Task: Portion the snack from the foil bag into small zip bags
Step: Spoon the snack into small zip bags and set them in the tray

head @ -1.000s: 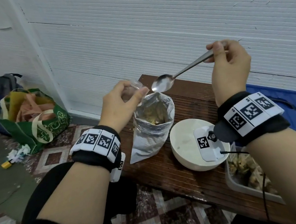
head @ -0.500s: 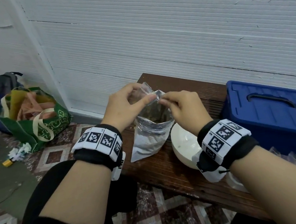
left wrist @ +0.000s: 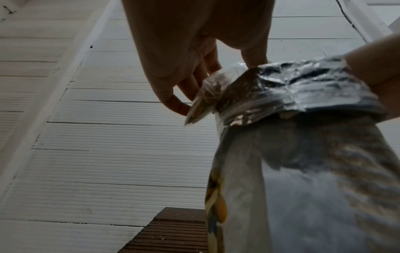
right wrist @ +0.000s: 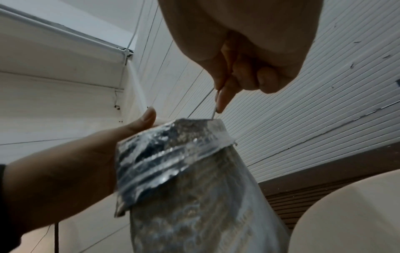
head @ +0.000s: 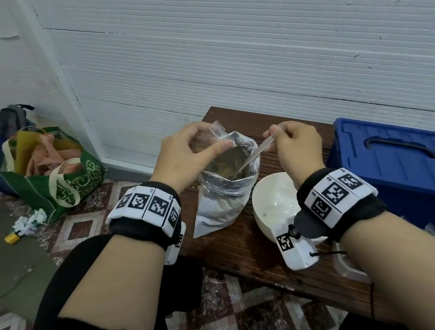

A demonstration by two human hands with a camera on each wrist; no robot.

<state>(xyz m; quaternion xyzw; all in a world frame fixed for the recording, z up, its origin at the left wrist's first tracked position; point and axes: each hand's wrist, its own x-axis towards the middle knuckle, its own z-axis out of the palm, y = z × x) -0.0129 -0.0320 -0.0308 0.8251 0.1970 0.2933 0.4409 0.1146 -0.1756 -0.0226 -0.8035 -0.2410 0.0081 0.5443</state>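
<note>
The silver foil bag [head: 224, 206] stands open on the brown slatted bench [head: 235, 250], with brown snack pieces inside. My left hand [head: 189, 155] pinches a small clear zip bag [head: 215, 133] at the foil bag's left rim; the zip bag [left wrist: 202, 101] shows some snack in it. My right hand [head: 294, 144] grips a metal spoon [head: 254, 154] by its handle. The spoon slants down into the foil bag [right wrist: 194, 179], and its bowl is hidden among the snack. In the right wrist view the spoon handle [right wrist: 214, 113] enters the bag's mouth.
A white bowl [head: 272, 204] sits just right of the foil bag. A blue lidded box [head: 404, 163] stands further right, with a clear container [head: 349, 266] at the bench's near edge. A green tote [head: 49, 174] and a backpack [head: 8, 119] lie on the tiled floor to the left.
One second ago my right hand held the spoon high above the foil bag. It came down to the bag's mouth, and now the spoon dips inside. My left hand stays at the rim.
</note>
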